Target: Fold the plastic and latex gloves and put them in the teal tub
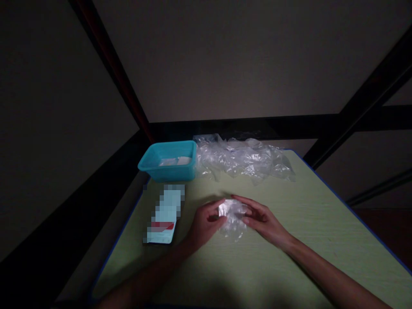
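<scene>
A small clear plastic bag [234, 221] is held between my two hands, just above the middle of the table [309, 214]. My left hand [206, 223] grips its left side, thumb and fingers closed on it. On the right side, the thumb and fingers of my right hand [262, 218] pinch the bag too. Whitish, shiny material shows in the upper part of the bag, but its contents are hard to make out.
A turquoise basket [174, 173] with white items in it stands at the back left. Beside it lies a heap of crumpled clear plastic bags [244, 159]. A phone [165, 214] with a lit screen lies left of my hands. A wall rises behind the table.
</scene>
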`<state>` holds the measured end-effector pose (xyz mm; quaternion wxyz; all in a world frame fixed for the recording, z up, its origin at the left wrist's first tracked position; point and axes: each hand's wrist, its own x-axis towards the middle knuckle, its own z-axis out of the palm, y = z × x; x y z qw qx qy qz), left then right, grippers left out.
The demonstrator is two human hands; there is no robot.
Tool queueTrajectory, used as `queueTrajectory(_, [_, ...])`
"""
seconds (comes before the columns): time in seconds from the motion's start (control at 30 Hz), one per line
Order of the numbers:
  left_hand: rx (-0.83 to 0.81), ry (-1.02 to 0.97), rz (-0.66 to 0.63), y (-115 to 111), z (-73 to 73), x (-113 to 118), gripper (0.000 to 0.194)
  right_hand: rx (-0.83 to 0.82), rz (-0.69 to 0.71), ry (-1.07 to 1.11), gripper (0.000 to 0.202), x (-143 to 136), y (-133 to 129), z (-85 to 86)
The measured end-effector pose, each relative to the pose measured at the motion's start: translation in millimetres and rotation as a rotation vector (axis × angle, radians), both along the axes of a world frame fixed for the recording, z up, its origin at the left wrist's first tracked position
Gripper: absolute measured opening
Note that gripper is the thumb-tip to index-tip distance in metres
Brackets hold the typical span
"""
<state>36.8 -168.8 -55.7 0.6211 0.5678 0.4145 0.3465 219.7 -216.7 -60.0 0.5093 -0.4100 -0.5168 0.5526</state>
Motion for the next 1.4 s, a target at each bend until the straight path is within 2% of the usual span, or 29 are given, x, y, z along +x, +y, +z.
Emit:
queueTrajectory(0.13, [0.045,-0.01,0.056,-1.6,3.2,0.5,0.049,-0.022,-0.024,0.038,0.045,-2.9,-2.2,-0.4])
queueTrajectory(0.23, [0.047,-0.024,0.069,-2.0,4.1,1.3,0.048,0.026,-0.006,-0.052,0.041,-6.0,-4.3,0.6])
queueTrajectory(0.4, [0.047,-0.023,0.065,-2.3,0.7,3.9,0.049,0.086,-0.08,-0.22,0.041,-9.8,-6.2,4.3])
queueTrajectory(0.63, [0.11,-0.013,0.045,-2.1,-5.1,2.9,0.049,0.163,-0.146,-0.308,0.031,-7.7,-2.4,9.0])
queueTrajectory(0.73, [0.112,-0.014,0.056,0.0,-5.8,0.8,0.049,0.142,-0.097,-0.342,0.023,-5.9,2.3,13.0])
queueTrajectory(0.87, [0.098,-0.021,0.071,1.9,-1.1,-1.8,0.051,0.053,0.07,-0.326,0.021,-1.7,14.6,21.2])
queueTrajectory(0.97, [0.086,-0.014,0.061,2.0,7.7,-3.9,0.051,0.003,0.186,-0.345,0.02,0.1,28.8,30.6])
queueTrajectory(1.07, [0.054,-0.012,0.066,5.3,20.2,-8.6,0.057,-0.008,0.229,-0.346,0.016,-1.4,44.0,41.8])
queueTrajectory(1.13, [0.035,-0.047,0.127,13.0,29.2,-15.2,0.063,-0.008,0.229,-0.343,0.015,-2.9,53.3,48.9])
queueTrajectory(1.2, [0.006,-0.155,0.266,26.3,37.7,-25.5,0.062,0.003,0.204,-0.359,0.015,-3.4,61.5,54.9])
queueTrajectory(1.3, [-0.054,-0.372,0.549,53.8,47.5,-45.2,0.042,0.039,0.154,-0.378,0.015,-1.5,72.4,60.8])
queueTrajectory(1.4, [-0.181,-0.486,0.701,81.2,51.9,-62.1,0.025,0.066,0.127,-0.376,0.016,0.7,81.8,63.2])
